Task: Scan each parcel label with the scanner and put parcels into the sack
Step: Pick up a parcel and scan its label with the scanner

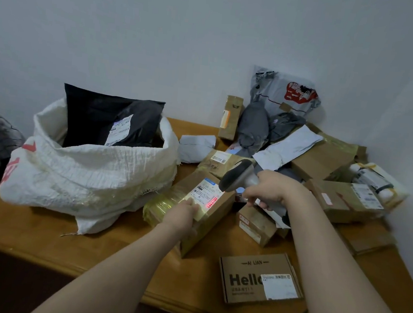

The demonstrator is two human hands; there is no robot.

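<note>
— Item one?
— Box: brown card, yellow-taped, lying mid-table, just right of the sack. Its label is facing up, and a red line is glowing across the label's right part.

— What is holding it?
— The left hand is resting on the box top, fingers touching the label's near edge. The thumb is hidden, so I cannot tell whether it is clasping the box or only pressing on it.

— Item two?
— Scanner: grey. The right hand is gripping the handle with fingers wrapped round it, and is aiming the head down and left at the label from just above.

— The sack?
— White, woven, mouth gaping upward. One black parcel is sticking out of it.

— Which way is the box having to travel?
— Left and upward, I am judging. The sack is sitting left of the box, close by its far-left side. The box's long axis seems to be running near-left to far-right. The left hand is lying nearer the sack, and the right is occupied with the scanner.

— Remaining stock?
— A pile of boxes and grey bags is waiting far right. A Hello box is lying near right.
</note>
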